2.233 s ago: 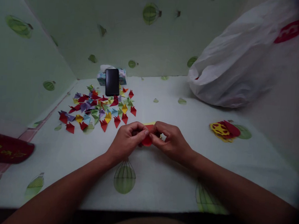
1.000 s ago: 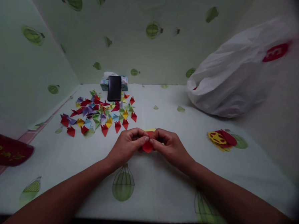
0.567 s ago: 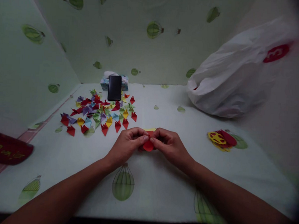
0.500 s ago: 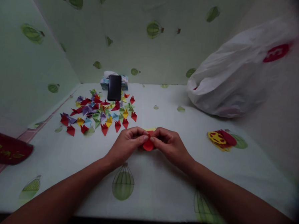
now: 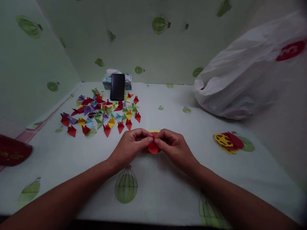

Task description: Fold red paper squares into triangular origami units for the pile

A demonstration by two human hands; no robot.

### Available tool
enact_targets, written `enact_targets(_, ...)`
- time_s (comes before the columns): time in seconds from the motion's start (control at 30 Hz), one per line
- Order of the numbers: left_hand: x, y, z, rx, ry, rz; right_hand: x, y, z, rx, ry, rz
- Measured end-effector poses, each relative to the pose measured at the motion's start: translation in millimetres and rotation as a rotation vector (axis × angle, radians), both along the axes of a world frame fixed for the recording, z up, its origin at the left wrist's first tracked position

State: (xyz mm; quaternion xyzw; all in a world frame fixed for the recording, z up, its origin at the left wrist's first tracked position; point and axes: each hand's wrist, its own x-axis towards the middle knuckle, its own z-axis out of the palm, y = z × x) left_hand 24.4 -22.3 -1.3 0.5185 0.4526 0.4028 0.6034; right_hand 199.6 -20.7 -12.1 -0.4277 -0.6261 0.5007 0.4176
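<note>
My left hand [image 5: 131,146] and my right hand [image 5: 174,147] meet at the middle of the table, both pinching a small red piece of paper [image 5: 153,147] between thumb and fingers. A strip of yellow paper [image 5: 154,131] shows just behind my fingertips. Several folded paper pieces in red, yellow, green, blue and purple [image 5: 102,112] lie scattered to the left behind my hands.
A black phone [image 5: 117,86] leans on a tissue box [image 5: 107,80] at the back. A large white plastic bag [image 5: 248,68] fills the right back. Red and yellow cut paper [image 5: 229,141] lies at the right; a dark red object [image 5: 4,152] at the left edge.
My hands have stayed together on the red paper, working it slightly with the fingertips. The view has shifted a little.
</note>
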Motion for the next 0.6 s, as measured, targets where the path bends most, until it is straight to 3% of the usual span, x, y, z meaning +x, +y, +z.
enact_targets(0.6,-0.9,2.2,0.7,-0.062,-0.018,-0.021,2.6,3.6,-6.5,-0.218,0.265,0.152)
